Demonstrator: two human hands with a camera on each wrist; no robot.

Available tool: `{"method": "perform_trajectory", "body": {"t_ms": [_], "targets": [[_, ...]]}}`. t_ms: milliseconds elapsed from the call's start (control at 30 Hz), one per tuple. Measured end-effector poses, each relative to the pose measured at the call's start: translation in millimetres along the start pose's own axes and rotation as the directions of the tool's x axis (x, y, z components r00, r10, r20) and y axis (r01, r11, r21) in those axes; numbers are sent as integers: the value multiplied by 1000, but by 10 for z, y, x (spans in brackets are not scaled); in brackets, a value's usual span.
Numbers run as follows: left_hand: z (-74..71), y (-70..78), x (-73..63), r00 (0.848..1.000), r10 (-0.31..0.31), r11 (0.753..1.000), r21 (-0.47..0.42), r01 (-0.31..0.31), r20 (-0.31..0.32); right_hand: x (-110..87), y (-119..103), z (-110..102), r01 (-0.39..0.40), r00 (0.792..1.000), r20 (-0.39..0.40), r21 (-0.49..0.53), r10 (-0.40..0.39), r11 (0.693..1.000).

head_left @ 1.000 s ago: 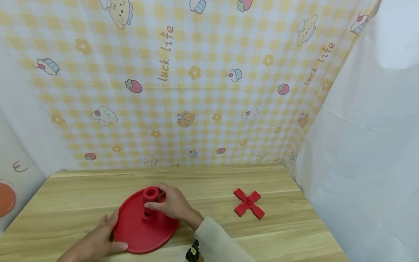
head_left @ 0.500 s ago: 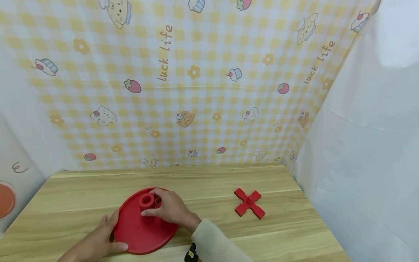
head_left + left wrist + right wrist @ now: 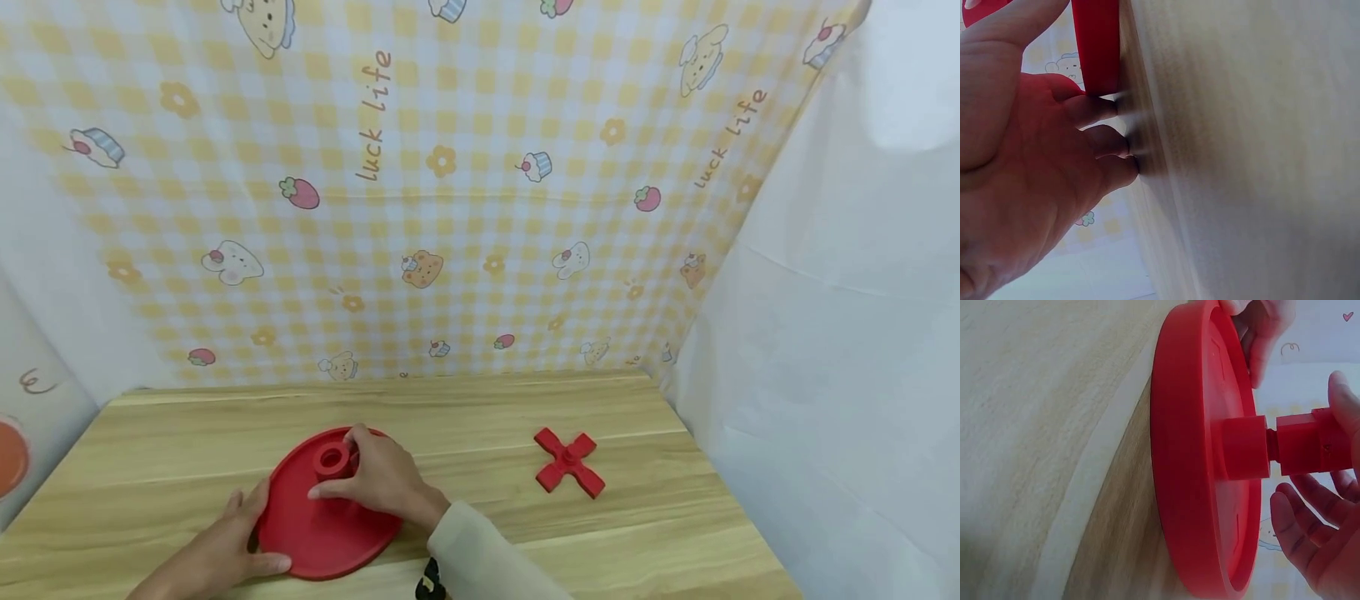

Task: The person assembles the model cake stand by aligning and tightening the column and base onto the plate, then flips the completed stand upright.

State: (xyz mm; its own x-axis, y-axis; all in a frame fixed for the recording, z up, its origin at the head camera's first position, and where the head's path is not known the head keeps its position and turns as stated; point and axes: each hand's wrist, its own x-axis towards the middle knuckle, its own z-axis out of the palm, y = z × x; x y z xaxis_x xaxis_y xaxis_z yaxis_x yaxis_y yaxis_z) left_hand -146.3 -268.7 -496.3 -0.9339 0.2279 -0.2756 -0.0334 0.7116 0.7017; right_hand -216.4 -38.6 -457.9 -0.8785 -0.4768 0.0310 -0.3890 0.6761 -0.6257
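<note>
A round red tray-like base [image 3: 311, 537] with a raised rim lies on the table, a short post [image 3: 1246, 449] standing at its centre. My left hand [image 3: 221, 546] grips the rim at its left side, thumb at the near edge and fingers along the far side; in the left wrist view several fingertips touch the wood. With thumb and fingers my right hand [image 3: 386, 479] holds a hollow red cylinder [image 3: 331, 461] over the post. The right wrist view shows a narrow neck [image 3: 1273, 445] between post and cylinder. Whether they are joined I cannot tell.
A red cross-shaped piece [image 3: 570, 462] with a small centre peg lies on the wooden table [image 3: 465, 417] to the right. Behind the table hangs a yellow checked cloth [image 3: 465, 217], and a white sheet [image 3: 825, 350] borders the right side.
My right hand has shifted slightly left with the red cylinder, which now sits lower over the post, its top ring facing more toward the head camera. The left hand keeps its hold on the base.
</note>
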Motion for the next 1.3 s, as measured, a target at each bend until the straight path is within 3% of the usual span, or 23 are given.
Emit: {"method": "perform_trajectory", "body": {"t_ms": [167,367,433,567,667,900,1300], "targets": [[-3,34,-12,1000,24,1000,17,-24,1,-2,104,-58,75,995,51,130,-82,989],[-12,24,-19,999,36,999,27,-36,-4,36,212,-112,165,964,124,415,-236,895],[-7,15,-16,999,39,999,20,-39,-3,42,227,-121,170,957,132,462,-257,871],[5,-7,-3,999,42,999,18,-42,0,52,224,-133,184,951,130,489,-279,853],[5,-15,8,999,44,999,26,-44,2,56,210,-141,200,949,123,477,-290,856],[-8,-19,37,1000,-14,1000,5,14,15,64,168,-149,250,949,82,392,-304,886],[1,1,24,1000,-4,1000,27,4,3,46,102,-70,205,976,31,235,-218,950]]}}
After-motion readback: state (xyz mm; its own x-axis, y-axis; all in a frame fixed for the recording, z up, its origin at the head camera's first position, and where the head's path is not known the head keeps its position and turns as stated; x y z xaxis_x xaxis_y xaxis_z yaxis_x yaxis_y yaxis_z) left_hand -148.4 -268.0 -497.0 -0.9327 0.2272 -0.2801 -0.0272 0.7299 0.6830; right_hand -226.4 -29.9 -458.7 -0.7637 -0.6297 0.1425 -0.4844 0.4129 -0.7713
